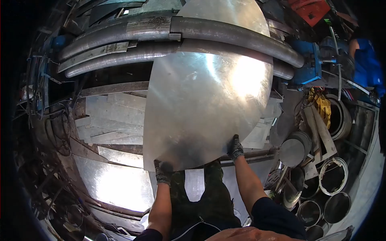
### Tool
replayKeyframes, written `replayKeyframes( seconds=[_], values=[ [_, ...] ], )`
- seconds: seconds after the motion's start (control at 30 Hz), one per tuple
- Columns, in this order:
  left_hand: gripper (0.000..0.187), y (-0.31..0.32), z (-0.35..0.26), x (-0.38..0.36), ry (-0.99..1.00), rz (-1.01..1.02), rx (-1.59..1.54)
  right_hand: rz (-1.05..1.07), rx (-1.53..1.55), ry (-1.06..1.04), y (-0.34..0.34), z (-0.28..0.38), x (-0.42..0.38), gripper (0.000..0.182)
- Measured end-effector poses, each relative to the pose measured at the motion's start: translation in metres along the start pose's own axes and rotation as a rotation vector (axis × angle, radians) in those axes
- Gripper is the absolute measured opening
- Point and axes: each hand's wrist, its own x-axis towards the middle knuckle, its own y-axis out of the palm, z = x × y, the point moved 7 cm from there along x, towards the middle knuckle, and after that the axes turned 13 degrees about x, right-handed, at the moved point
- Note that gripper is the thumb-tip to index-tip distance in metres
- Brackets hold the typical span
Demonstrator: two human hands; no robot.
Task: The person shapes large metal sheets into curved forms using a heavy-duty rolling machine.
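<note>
A large shiny metal sheet [197,104] with a curved outline lies in front of me. Its far part runs between the long upper roller [229,32] and the lower roller [116,59] of a rolling machine and shows again beyond them. My left hand [162,173], in a grey knit glove with dark fingertips, grips the sheet's near left corner. The near right edge is held by my right hand [236,148], gloved the same way, with its thumb over the top. The fingers of both hands are mostly hidden under the sheet.
Flat metal offcuts [114,114] lie left of the sheet, below the rollers. Round metal cylinders [295,150] and open rings [333,176] are stacked at right near a yellow bag [322,108]. A blue machine end [307,60] supports the rollers; a person in blue [368,62] stands beyond.
</note>
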Motion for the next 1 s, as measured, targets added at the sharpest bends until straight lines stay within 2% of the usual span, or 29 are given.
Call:
replayKeyframes(
  seconds=[0.03,0.07,0.13,0.27,0.33,0.4,0.47,0.5,0.57,0.63,0.7,0.77,0.8,0.93,1.0],
  values=[
    [0.071,0.019,-0.003,-0.009,0.062,-0.249,0.063,-0.102,-0.095,-0.128,0.01,0.017,-0.026,0.078],
    [0.068,0.037,-0.007,-0.021,0.12,-0.501,0.128,-0.103,-0.097,-0.127,0.015,0.021,-0.033,0.078],
    [0.07,0.058,-0.01,-0.027,0.13,-0.514,0.134,-0.217,-0.332,-0.078,0.008,0.027,-0.044,0.081],
    [0.074,0.067,-0.012,-0.033,0.11,-0.554,0.184,-0.171,-0.188,-0.102,0.023,0.028,-0.06,0.084],
    [0.071,0.111,-0.018,-0.041,0.075,-0.545,0.136,-0.263,-0.354,-0.093,0.022,0.033,-0.07,0.086],
    [0.068,0.137,-0.023,-0.046,0.042,-0.532,0.087,-0.271,-0.282,-0.14,0.013,0.023,-0.061,0.09],
    [0.072,0.142,-0.029,-0.047,0.031,-0.521,0.14,-0.271,-0.212,-0.193,-0.019,0.006,-0.017,0.094],
    [0.072,0.123,-0.03,-0.047,0.034,-0.521,0.141,-0.208,-0.135,-0.133,-0.047,-0.012,0.02,0.093],
    [0.074,0.076,-0.028,-0.035,0.079,-0.385,0.15,-0.139,-0.057,-0.086,-0.046,-0.018,0.028,0.093],
    [0.075,0.081,-0.032,-0.032,0.076,-0.355,0.158,-0.256,-0.373,-0.088,-0.028,-0.005,-0.008,0.093],
    [0.075,0.105,-0.039,-0.037,0.066,-0.337,0.172,-0.234,-0.289,-0.095,-0.028,-0.012,-0.005,0.094],
    [0.077,0.15,-0.048,-0.053,0.013,-0.453,0.116,-0.215,-0.204,-0.099,-0.042,-0.027,0.011,0.094],
    [0.077,0.144,-0.049,-0.053,0.008,-0.447,0.122,-0.23,-0.236,-0.113,-0.038,-0.026,0.006,0.091],
    [0.08,0.083,-0.05,-0.05,-0.009,-0.426,0.203,-0.353,-0.736,-0.154,0.01,-0.002,-0.066,0.08],
    [0.08,0.078,-0.058,-0.051,-0.001,-0.436,0.255,-0.291,-1.091,-0.187,0.03,0.003,-0.086,0.074]
  ],
)
